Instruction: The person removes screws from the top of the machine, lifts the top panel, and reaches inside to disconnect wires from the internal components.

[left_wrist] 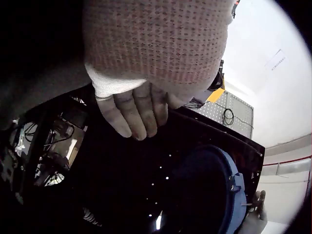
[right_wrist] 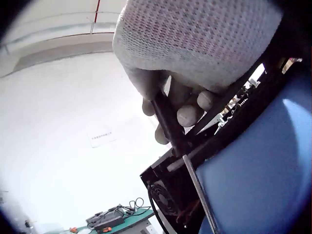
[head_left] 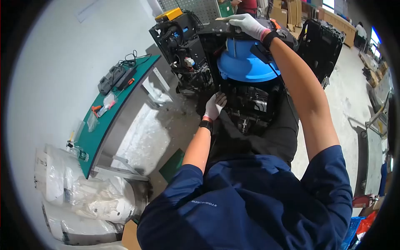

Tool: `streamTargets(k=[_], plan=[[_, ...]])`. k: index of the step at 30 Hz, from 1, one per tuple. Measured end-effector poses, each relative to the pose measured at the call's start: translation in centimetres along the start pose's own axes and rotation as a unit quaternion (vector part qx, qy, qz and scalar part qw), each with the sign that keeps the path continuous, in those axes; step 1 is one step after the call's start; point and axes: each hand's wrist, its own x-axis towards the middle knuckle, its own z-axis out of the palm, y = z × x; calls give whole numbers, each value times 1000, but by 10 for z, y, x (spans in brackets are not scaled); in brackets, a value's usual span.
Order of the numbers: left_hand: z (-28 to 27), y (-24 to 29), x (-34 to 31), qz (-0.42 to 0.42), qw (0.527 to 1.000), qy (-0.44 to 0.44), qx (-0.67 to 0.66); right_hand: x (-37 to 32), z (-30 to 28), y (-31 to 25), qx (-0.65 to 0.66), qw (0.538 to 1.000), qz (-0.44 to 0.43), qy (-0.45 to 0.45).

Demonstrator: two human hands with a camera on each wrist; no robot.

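Observation:
My gloved right hand (head_left: 248, 26) is up at the top of a black machine housing (head_left: 210, 28). It grips a screwdriver (right_wrist: 168, 117) by its black handle, and the metal shaft points down beside a blue plastic round part (head_left: 248, 66) of the machine. In the right wrist view the fingers wrap the handle. Lower down, my gloved left hand (head_left: 213, 106) rests at the left edge of the machine's black side panel (left_wrist: 131, 165). Its fingers (left_wrist: 141, 117) lie extended over the panel in the left wrist view, and its thumb is hidden.
On the left, a green-topped bench (head_left: 93, 133) carries black chargers (head_left: 112, 79), orange-handled tools and a bottle. Plastic-wrapped white parts (head_left: 100, 200) lie below it. Other black machine units (head_left: 179, 46) stand beyond, on both sides. A cart (head_left: 366, 162) is at the right.

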Motion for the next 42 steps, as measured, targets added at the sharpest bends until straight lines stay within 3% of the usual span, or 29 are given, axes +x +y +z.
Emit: streamTargets(k=[5, 10, 12, 16, 18, 42], plan=[[-2, 3, -1, 0, 1000, -13, 6, -1, 8, 5, -138, 986, -60, 67], [-2, 1, 8, 3, 1000, -5, -11, -10, 10, -12, -148, 987, -30, 60], [-3, -3, 2, 5, 1000, -3, -13, -8, 9, -6, -213, 973, -68, 48], [2, -1, 0, 3, 1000, 3, -3, 0, 3, 5, -155, 980, -115, 48], [2, 1, 0, -1, 1000, 7, 0, 2, 0, 7, -46, 998, -41, 7], [-3, 0, 2, 7, 1000, -15, 19, -8, 8, -3, -186, 977, -104, 30]])
